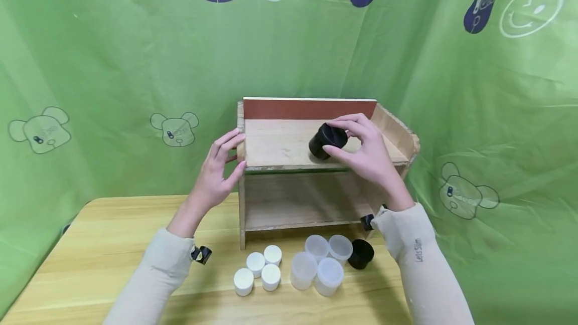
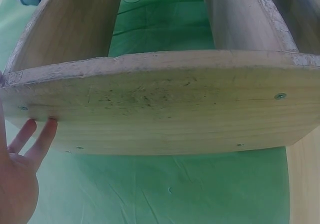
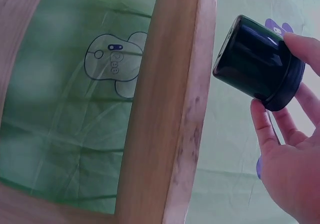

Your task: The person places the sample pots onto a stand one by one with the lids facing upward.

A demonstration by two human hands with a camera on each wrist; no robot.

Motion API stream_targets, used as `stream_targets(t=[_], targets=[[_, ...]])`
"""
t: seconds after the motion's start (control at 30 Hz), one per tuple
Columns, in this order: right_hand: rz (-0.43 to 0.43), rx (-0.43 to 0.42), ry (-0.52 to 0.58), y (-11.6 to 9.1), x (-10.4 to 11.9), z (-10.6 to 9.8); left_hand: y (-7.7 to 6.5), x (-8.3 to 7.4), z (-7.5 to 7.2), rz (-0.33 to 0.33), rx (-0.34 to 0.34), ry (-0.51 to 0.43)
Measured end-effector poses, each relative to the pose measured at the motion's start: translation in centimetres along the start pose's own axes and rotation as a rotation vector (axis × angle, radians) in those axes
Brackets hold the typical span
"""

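Observation:
A small wooden two-tier shelf [image 1: 289, 139] stands on the table. My right hand [image 1: 368, 154] pinches a black lidded jar [image 1: 326, 140] by its lid end. In the head view the jar appears tilted over the upper tier; the right wrist view shows the jar [image 3: 255, 61] with a gap between it and the wooden edge. At the shelf's left side, my left hand [image 1: 217, 172] touches the side panel. Its fingertips meet the outer face of that panel [image 2: 150, 103] in the left wrist view, where the thumb is mostly out of sight.
In front of the shelf stand several white-capped small jars [image 1: 270, 276], several translucent jars [image 1: 328, 276] and another black jar [image 1: 362, 254]. The wooden table [image 1: 122, 234] extends to the left. A green printed curtain [image 1: 113, 64] hangs behind and at the right.

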State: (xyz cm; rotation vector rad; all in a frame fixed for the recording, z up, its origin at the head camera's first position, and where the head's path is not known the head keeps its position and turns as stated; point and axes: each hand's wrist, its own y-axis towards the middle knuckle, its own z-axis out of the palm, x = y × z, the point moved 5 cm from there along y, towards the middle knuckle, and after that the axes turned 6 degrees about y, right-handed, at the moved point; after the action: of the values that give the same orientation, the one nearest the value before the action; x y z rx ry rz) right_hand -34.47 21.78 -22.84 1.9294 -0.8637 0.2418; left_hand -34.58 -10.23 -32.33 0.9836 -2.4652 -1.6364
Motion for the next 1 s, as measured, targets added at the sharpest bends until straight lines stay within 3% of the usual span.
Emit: stream_targets(t=[0.43, 1.0], targets=[[0.026, 0.028, 0.074, 4.3, 0.6, 3.9, 0.0, 0.3, 0.2, -0.002, 0.000, 0.009], [0.112, 0.159, 0.050, 9.5, 1.5, 9.1, -0.1, 0.1, 0.2, -0.021, 0.009, 0.016]])
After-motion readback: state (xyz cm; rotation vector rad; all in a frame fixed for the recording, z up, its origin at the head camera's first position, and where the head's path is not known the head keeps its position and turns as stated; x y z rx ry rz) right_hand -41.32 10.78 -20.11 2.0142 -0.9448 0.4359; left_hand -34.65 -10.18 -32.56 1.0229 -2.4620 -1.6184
